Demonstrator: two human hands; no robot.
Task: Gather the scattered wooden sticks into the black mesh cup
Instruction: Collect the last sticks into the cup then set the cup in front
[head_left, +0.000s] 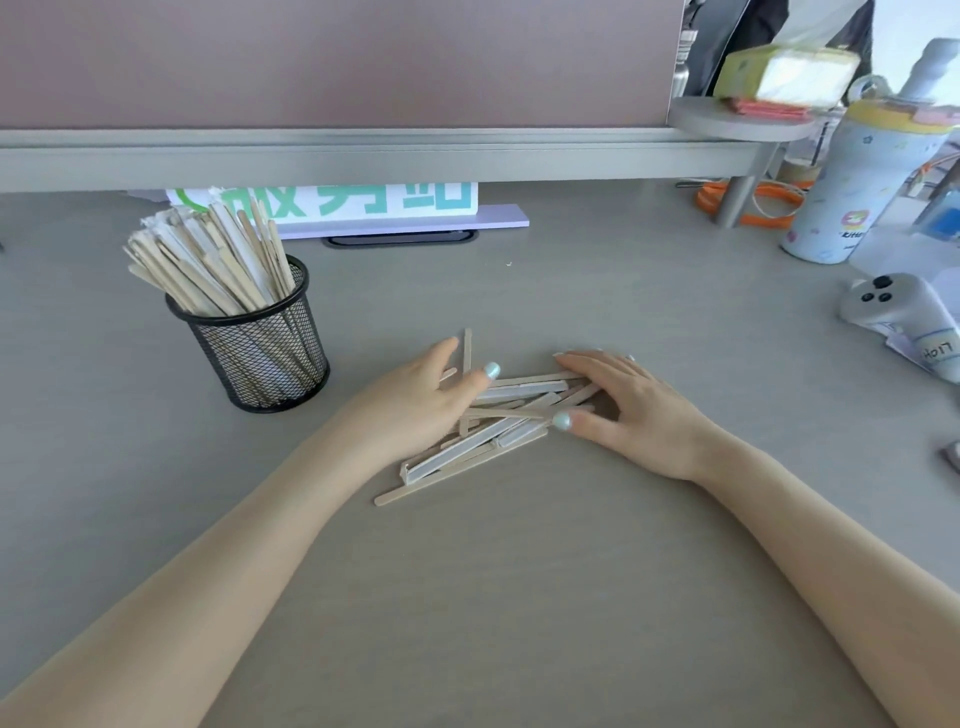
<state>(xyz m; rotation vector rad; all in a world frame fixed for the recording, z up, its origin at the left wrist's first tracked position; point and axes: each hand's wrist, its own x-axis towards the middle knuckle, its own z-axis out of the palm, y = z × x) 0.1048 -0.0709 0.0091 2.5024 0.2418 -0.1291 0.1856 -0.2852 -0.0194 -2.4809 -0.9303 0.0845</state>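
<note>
Bright, even daylight here, strongest far off to the right of my fingers, where the window (914, 21) washes out white. Only soft, faint shadows under my hands on the desk (493, 597). The bottle (857, 171) over there looks blurry, and the shelf (363, 150) ahead bows at the edges.

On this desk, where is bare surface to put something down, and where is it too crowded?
Free: the wide patch of desk between the two forearms, below the loose sticks, and the strip between the mesh cup and the sign. Crowded: the right edge, with the bottle and the controller, and the middle, where both hands press on the sticks.
</note>
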